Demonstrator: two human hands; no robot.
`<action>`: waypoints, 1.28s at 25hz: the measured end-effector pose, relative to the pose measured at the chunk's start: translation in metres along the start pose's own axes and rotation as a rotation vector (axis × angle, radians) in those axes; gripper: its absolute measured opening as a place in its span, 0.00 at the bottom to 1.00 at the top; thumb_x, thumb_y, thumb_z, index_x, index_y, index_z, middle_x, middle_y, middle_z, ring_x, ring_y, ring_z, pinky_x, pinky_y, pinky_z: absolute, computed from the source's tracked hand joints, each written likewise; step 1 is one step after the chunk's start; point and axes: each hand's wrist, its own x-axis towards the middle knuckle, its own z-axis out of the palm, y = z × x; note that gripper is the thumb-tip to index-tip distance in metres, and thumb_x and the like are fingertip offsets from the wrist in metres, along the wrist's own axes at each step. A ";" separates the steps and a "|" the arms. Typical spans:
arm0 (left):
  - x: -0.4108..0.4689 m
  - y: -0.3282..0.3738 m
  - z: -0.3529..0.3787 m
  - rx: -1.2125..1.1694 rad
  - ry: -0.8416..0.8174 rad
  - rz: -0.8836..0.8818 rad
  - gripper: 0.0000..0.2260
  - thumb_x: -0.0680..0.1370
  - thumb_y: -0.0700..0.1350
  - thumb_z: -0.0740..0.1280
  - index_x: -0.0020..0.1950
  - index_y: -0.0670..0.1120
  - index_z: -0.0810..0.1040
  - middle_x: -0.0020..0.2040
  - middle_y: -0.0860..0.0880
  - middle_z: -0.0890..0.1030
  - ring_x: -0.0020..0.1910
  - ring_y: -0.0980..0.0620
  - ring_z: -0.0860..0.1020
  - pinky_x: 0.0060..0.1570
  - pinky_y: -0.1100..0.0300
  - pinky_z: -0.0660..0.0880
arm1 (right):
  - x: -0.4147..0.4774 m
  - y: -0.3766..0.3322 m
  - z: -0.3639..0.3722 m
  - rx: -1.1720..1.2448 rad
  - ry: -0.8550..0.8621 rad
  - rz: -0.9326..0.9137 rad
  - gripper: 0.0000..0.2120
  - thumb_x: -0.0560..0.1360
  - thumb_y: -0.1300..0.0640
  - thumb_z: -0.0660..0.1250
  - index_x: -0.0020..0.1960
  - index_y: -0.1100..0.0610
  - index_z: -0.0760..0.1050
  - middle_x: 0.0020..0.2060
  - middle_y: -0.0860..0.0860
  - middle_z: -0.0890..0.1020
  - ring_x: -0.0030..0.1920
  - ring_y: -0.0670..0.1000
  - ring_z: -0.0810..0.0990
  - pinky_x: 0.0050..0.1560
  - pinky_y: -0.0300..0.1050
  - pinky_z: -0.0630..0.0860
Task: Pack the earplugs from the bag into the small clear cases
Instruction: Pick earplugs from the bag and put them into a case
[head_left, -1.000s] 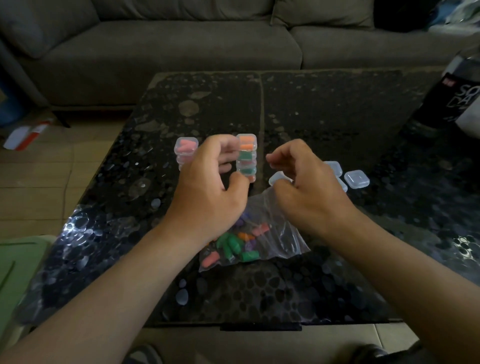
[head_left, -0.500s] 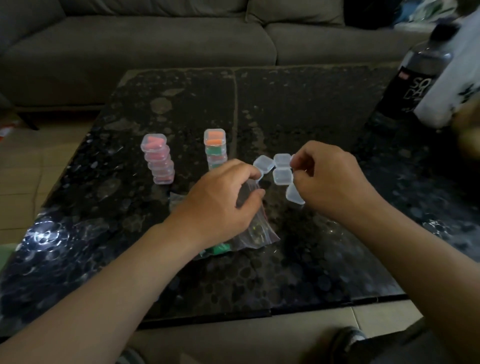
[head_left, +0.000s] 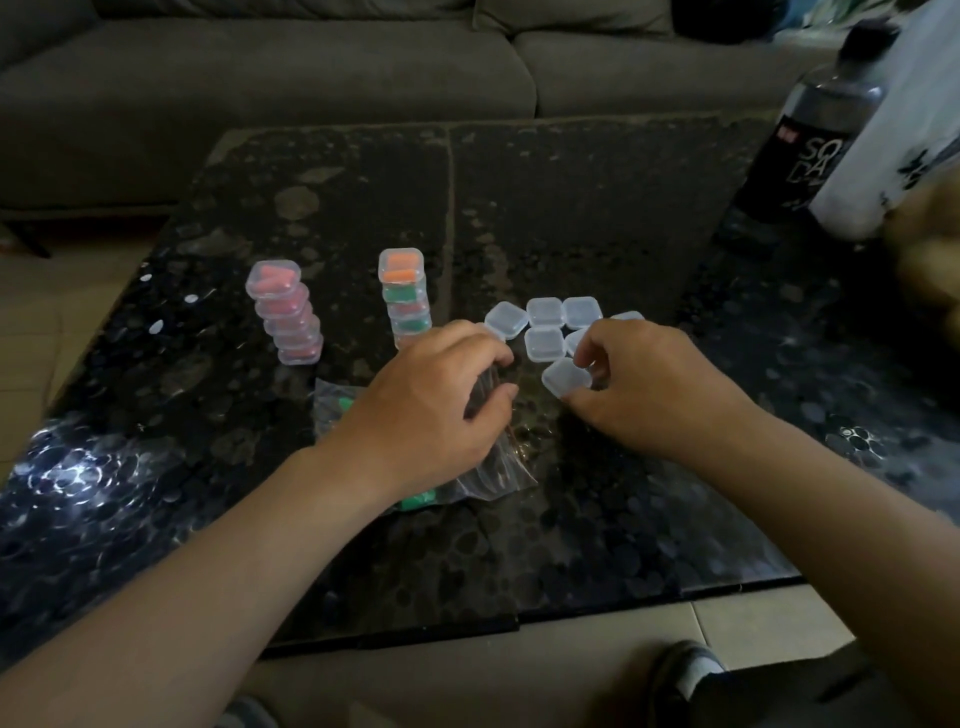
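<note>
A clear plastic bag (head_left: 488, 467) of coloured earplugs lies on the dark table, mostly under my left hand (head_left: 431, 410), whose fingers curl over the bag's upper part and grip it. A green earplug (head_left: 418, 501) shows at the bag's lower edge. My right hand (head_left: 644, 384) pinches one small empty clear case (head_left: 563, 376) between thumb and fingers. Several more empty cases (head_left: 545, 325) lie in a cluster just beyond both hands. Two stacks of filled cases stand at the left: a pink stack (head_left: 285, 312) and an orange-and-green stack (head_left: 404, 293).
The dark speckled table (head_left: 571, 208) has a seam down its middle. A black soda bottle (head_left: 810, 130) and a white patterned bag (head_left: 898, 130) stand at the far right corner. A grey sofa (head_left: 311, 67) runs behind the table. A shoe (head_left: 685, 675) shows below the front edge.
The view has shifted so the table sits more to the left. My left hand left the orange-and-green stack and came down onto the bag. My right hand took hold of one empty case.
</note>
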 end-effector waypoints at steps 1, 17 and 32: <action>0.000 0.000 0.000 0.001 -0.008 -0.005 0.12 0.80 0.46 0.70 0.62 0.43 0.81 0.57 0.49 0.81 0.56 0.52 0.79 0.55 0.57 0.78 | -0.001 -0.001 0.001 -0.005 0.001 -0.009 0.14 0.76 0.47 0.72 0.58 0.50 0.76 0.48 0.46 0.78 0.48 0.47 0.78 0.47 0.41 0.75; -0.004 0.005 -0.024 -0.358 0.158 -0.211 0.05 0.81 0.45 0.69 0.53 0.53 0.85 0.46 0.58 0.85 0.48 0.61 0.83 0.48 0.66 0.79 | -0.008 -0.019 0.006 0.432 0.215 -0.324 0.15 0.72 0.50 0.75 0.58 0.46 0.78 0.48 0.41 0.78 0.44 0.41 0.79 0.43 0.35 0.79; -0.007 0.008 -0.031 -0.792 0.210 -0.301 0.09 0.75 0.31 0.75 0.46 0.45 0.85 0.48 0.49 0.88 0.49 0.52 0.87 0.52 0.55 0.83 | -0.009 -0.039 0.008 0.917 0.074 -0.225 0.06 0.74 0.57 0.76 0.49 0.53 0.80 0.45 0.53 0.85 0.47 0.52 0.86 0.49 0.57 0.84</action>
